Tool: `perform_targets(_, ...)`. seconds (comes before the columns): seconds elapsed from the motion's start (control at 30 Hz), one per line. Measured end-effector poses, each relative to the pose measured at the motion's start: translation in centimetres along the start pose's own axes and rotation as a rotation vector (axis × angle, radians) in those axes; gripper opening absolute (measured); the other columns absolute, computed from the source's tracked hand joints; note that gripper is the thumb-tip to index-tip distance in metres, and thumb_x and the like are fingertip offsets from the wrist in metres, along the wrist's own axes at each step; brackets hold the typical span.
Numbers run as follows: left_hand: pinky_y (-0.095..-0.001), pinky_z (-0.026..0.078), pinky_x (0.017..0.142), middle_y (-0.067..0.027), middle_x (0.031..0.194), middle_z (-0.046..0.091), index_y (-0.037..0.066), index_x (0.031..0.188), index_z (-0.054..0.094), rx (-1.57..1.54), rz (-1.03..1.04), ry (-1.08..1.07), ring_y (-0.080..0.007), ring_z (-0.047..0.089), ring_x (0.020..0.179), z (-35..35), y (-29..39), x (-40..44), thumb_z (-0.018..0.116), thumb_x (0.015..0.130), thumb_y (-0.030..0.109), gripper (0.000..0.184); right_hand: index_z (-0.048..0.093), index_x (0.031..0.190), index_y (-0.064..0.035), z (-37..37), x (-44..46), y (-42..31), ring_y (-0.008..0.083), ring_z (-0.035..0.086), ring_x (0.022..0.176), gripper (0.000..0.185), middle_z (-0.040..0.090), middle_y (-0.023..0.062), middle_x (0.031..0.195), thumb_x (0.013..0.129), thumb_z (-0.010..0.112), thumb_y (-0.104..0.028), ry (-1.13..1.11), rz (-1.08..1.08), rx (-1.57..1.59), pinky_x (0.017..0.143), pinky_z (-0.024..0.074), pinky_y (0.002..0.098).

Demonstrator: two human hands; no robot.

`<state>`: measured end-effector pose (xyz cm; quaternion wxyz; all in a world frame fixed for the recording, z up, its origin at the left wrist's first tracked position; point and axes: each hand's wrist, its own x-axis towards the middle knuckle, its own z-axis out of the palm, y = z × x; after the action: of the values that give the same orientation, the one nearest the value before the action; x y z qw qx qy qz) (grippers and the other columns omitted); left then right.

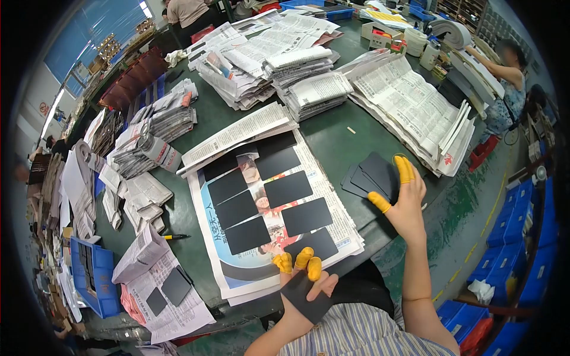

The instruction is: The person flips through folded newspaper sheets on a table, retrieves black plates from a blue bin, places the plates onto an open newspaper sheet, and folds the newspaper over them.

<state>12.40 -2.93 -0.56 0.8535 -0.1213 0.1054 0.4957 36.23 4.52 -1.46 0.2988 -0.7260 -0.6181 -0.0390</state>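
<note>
On the green tabletop (330, 135), folded grey newspaper stacks (313, 89) crowded beyond flat black rectangular cards (288, 188), partly covered by a white newspaper (240, 137). The left hand (316, 285) curled its fingers over a black card (304, 305); the right hand (407, 204), thumb and forefinger spread, touched fanned black cards (371, 177).

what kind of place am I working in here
Likely a factory workshop: black rectangular sheets laid in columns on newspaper, blue plastic bins at the right, and another person working nearby.
</note>
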Motion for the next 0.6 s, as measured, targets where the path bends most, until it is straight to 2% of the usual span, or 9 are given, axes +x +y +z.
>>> perform_targets(0.03,-0.0264,0.036,0.065,-0.0007,0.071,0.047,0.013,0.097,0.054,-0.072,-0.059,-0.029,-0.01,0.029,0.045,0.3,0.2,0.0,0.032,0.094,0.05,0.044,0.034,0.136,-0.0039,-0.1,0.2,-0.3,0.0331,0.028,0.129,0.086,0.037,0.0177,0.136,0.071,0.072,-0.047,-0.055,-0.045,-0.014,0.106,0.0181,0.0458)
perform_targets(0.07,-0.0257,0.029,0.057,-0.0009,0.071,0.046,0.013,0.089,0.053,-0.06,-0.066,0.041,-0.0112,0.029,0.045,1.3,0.1,-0.3,0.031,0.094,0.049,0.043,0.034,0.136,-0.0035,-0.3,0.3,-0.7,0.0335,0.028,0.13,0.09,0.037,0.0181,0.136,0.069,0.073,-0.049,-0.077,-0.073,0.009,0.107,0.0157,0.047)
perform_targets(0.17,-0.0257,0.029,0.058,-0.0025,0.077,0.05,0.013,0.099,0.058,-0.096,-0.082,-0.042,-0.0123,0.032,0.049,1.2,0.5,0.2,0.031,0.094,0.049,0.045,0.034,0.136,-0.0031,-0.4,0.7,-1.2,0.0339,0.029,0.13,0.091,0.037,0.0179,0.135,0.068,0.073,-0.049,-0.135,-0.147,-0.079,0.107,0.0152,0.048)
perform_targets(0.2,-0.0271,0.032,0.065,-0.0051,0.093,0.057,0.015,0.116,0.057,-0.114,-0.068,-0.105,-0.0149,0.039,0.06,0.9,0.4,0.5,0.032,0.094,0.048,0.047,0.034,0.136,-0.0032,-0.4,0.9,-1.2,0.0335,0.029,0.13,0.092,0.038,0.0172,0.134,0.067,0.073,-0.049,-0.15,-0.156,-0.074,0.108,0.0146,0.0486)
perform_targets(0.23,-0.0327,0.036,0.081,-0.0074,0.114,0.057,0.017,0.13,0.049,-0.161,-0.036,-0.22,-0.019,0.046,0.081,0.1,0.2,1.0,0.033,0.094,0.049,0.051,0.036,0.135,-0.0028,-0.6,1.0,-1.6,0.0321,0.031,0.128,0.089,0.041,0.0161,0.132,0.067,0.073,-0.047,-0.153,-0.146,-0.087,0.107,0.0152,0.0474)
perform_targets(0.3,-0.0396,0.031,0.098,-0.0079,0.128,0.051,0.018,0.132,0.047,-0.19,-0.053,-0.295,-0.0239,0.047,0.105,0.0,0.8,1.4,0.033,0.093,0.05,0.052,0.039,0.132,-0.0019,-0.7,1.3,-1.6,0.0306,0.034,0.126,0.085,0.044,0.0153,0.129,0.067,0.074,-0.043,-0.17,-0.156,-0.075,0.107,0.0165,0.046)
perform_targets(0.33,-0.0396,0.031,0.098,-0.0079,0.128,0.051,0.018,0.132,0.047,-0.189,-0.043,-0.29,-0.0239,0.047,0.105,-0.1,0.9,1.5,0.033,0.093,0.05,0.052,0.044,0.129,-0.0011,-0.7,1.4,-1.8,0.0294,0.037,0.121,0.078,0.047,0.0145,0.125,0.068,0.075,-0.039,-0.165,-0.157,-0.059,0.105,0.019,0.0446)
perform_targets(0.4,-0.0441,0.024,0.107,-0.0105,0.136,0.044,0.019,0.135,0.043,-0.197,-0.018,-0.33,-0.0286,0.041,0.12,-0.2,1.2,1.6,0.033,0.093,0.051,0.054,0.045,0.128,-0.0004,-1.0,1.5,-2.1,0.0293,0.038,0.12,0.077,0.049,0.0143,0.123,0.068,0.075,-0.037,-0.191,-0.14,-0.048,0.104,0.0199,0.0439)
perform_targets(0.6,-0.0482,0.014,0.112,-0.0128,0.144,0.033,0.018,0.138,0.038,-0.127,0.053,-0.312,-0.0314,0.034,0.127,0.6,1.4,1.2,0.032,0.093,0.05,0.056,0.052,0.12,0.0027,-2.2,2.9,-2.9,0.0282,0.043,0.108,0.068,0.053,0.0156,0.112,0.068,0.076,-0.035,-0.292,-0.154,-0.088,0.098,0.0262,0.04)
